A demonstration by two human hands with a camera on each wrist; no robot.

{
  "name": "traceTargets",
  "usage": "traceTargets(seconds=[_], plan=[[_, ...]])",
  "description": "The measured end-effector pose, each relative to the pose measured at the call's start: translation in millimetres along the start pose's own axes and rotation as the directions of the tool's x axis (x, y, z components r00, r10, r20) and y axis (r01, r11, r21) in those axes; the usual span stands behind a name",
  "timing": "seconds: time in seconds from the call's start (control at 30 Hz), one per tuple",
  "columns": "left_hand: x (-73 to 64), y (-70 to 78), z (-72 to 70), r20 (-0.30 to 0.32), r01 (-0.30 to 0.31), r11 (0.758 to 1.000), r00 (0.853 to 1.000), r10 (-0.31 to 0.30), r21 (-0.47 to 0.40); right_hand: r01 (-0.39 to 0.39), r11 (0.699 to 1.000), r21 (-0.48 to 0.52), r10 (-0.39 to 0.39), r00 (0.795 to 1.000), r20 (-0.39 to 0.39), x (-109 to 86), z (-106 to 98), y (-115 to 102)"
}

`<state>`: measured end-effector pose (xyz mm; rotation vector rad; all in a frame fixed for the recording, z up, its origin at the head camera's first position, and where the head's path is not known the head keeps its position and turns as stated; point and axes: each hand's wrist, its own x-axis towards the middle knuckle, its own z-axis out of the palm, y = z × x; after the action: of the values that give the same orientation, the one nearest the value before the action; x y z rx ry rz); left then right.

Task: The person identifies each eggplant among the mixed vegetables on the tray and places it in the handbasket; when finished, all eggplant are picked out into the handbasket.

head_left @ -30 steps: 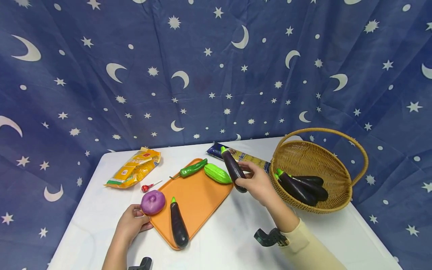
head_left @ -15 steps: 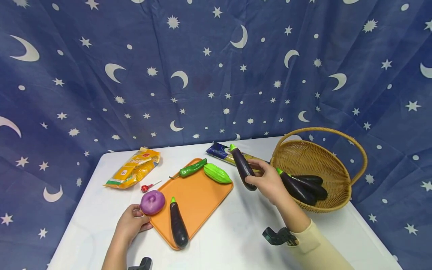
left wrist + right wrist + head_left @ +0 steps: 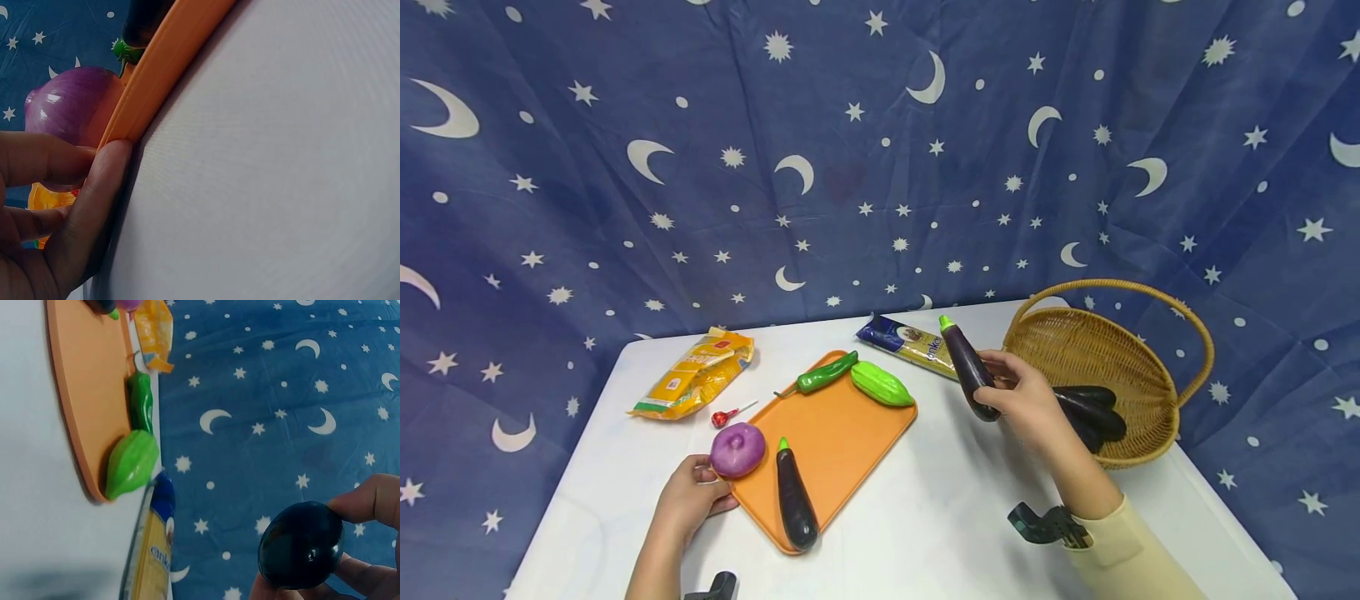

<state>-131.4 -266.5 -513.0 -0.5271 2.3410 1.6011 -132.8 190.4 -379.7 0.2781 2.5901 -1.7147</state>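
My right hand (image 3: 1026, 396) holds an eggplant (image 3: 967, 367) with a green stem, raised over the table left of the wicker basket (image 3: 1078, 337). Its rounded dark end faces the camera in the right wrist view, fingers and thumb around it. My left hand (image 3: 691, 496) pinches the near left corner of the orange tray (image 3: 820, 425), thumb outside the rim and a finger inside, as the left wrist view shows. On the tray lie a purple onion (image 3: 737, 450), a second eggplant (image 3: 796, 500), a green pepper (image 3: 827, 373) and a bright green ridged vegetable (image 3: 882, 383).
Several eggplants (image 3: 1090, 408) lie in the basket, partly hidden by my right hand. A blue and yellow pasta packet (image 3: 910, 343) lies behind the tray. To the left are a yellow snack bag (image 3: 696, 375) and a red lollipop (image 3: 721, 418). A star-patterned curtain (image 3: 850, 167) hangs behind the white table.
My right hand has carried the eggplant rightward, from beside the tray's right end toward the basket, uncovering more of the pasta packet. The left hand stays at the tray corner.
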Motion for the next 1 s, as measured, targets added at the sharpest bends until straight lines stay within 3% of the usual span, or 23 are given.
traceTargets(seconds=[0.33,1.0], plan=[[-0.9,0.8,0.0,-0.017,-0.034,0.999,0.999,0.034,0.038,0.005,1.000,0.017,-0.005,1.000,-0.003,-5.3,-26,12],[3.0,-1.9,-0.1,-0.003,0.000,1.000,1.000,0.000,0.013,-0.010,1.000,0.012,0.010,1.000,-0.028,-21.5,-75,42]])
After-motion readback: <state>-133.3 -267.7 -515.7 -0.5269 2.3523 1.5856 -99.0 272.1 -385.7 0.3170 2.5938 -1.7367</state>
